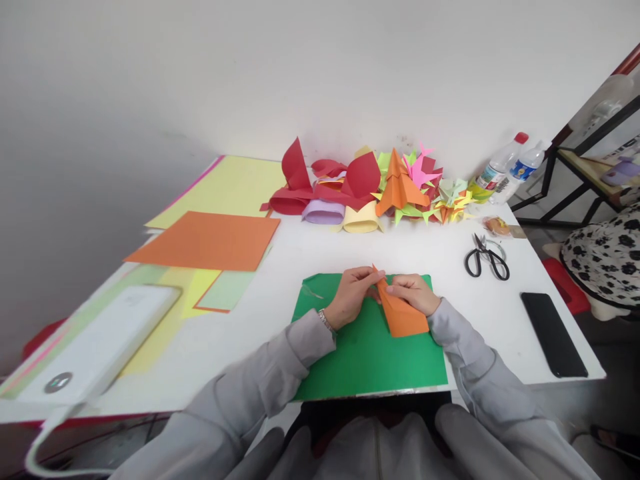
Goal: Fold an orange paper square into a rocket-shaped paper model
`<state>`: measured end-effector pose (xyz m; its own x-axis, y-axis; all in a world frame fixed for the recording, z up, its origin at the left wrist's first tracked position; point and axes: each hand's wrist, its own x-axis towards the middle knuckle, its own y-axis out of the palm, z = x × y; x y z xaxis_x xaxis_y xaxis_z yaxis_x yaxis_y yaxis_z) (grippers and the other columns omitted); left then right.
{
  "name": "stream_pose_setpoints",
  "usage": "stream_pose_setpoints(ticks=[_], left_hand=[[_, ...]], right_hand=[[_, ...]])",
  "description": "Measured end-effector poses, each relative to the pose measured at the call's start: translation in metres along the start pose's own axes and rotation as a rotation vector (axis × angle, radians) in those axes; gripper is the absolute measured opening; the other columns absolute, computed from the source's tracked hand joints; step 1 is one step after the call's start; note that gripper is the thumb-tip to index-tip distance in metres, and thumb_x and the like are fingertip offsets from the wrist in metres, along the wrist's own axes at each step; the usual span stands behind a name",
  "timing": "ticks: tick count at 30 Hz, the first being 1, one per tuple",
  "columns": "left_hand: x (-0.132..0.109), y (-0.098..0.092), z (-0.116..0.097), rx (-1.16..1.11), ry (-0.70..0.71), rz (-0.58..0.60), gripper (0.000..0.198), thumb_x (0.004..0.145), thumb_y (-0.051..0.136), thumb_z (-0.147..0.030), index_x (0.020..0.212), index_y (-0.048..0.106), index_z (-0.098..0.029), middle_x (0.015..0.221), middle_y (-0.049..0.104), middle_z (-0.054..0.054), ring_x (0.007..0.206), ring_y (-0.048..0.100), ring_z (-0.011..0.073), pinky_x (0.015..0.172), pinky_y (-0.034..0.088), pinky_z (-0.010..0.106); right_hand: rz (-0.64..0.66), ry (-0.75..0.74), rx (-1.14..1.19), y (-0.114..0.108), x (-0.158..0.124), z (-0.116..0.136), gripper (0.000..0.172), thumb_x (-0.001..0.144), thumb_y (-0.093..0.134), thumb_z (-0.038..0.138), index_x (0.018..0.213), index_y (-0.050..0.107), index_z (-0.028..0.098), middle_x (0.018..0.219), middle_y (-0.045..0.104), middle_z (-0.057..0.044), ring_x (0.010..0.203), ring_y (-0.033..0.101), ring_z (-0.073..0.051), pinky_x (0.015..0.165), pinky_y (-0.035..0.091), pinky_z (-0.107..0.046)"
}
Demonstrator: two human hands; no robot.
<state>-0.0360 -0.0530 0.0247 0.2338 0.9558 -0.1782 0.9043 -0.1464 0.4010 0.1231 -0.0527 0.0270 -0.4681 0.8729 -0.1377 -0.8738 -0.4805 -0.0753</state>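
A folded orange paper piece (400,313) lies on a green sheet (370,353) at the near middle of the white table (300,267). My left hand (353,293) pinches the pointed top of the orange piece, fingers closed on its edge. My right hand (413,292) presses and grips the same piece from the right side, fingers curled on it. Both sleeves are grey.
Orange (210,240) and yellow sheets (230,187) lie at the left. A pile of folded paper shapes (380,190) sits by the wall. Black scissors (486,257), a black phone (553,333) and two bottles (507,167) are at the right. A white device (95,347) lies near left.
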Motion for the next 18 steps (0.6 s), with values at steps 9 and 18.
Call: stream_pose_setpoints(ticks=[9,18], left_hand=[[0.0011,-0.0039,-0.0012,-0.036,-0.083,0.119,0.029,0.063,0.076,-0.036,0.062,0.062,-0.011,0.054,0.059,0.000,0.046,0.055,0.0107,0.041,0.049,0.023],[-0.0019,-0.0038,0.0000,-0.002,-0.133,0.221,0.032,0.064,0.076,-0.038,0.060,0.063,-0.009,0.052,0.060,0.002,0.042,0.055,0.0104,0.040,0.047,0.022]], right_hand=[[-0.049,0.120,0.158,-0.0037,0.0000,-0.0012,0.041,0.065,0.067,0.048,0.049,0.044,0.018,0.040,0.034,0.008,0.038,0.025,-0.006,0.041,0.014,-0.023],[-0.075,0.133,0.262,-0.0020,0.0017,-0.0041,0.048,0.062,0.067,0.060,0.053,0.048,0.018,0.042,0.039,0.007,0.040,0.028,-0.006,0.041,0.016,-0.023]])
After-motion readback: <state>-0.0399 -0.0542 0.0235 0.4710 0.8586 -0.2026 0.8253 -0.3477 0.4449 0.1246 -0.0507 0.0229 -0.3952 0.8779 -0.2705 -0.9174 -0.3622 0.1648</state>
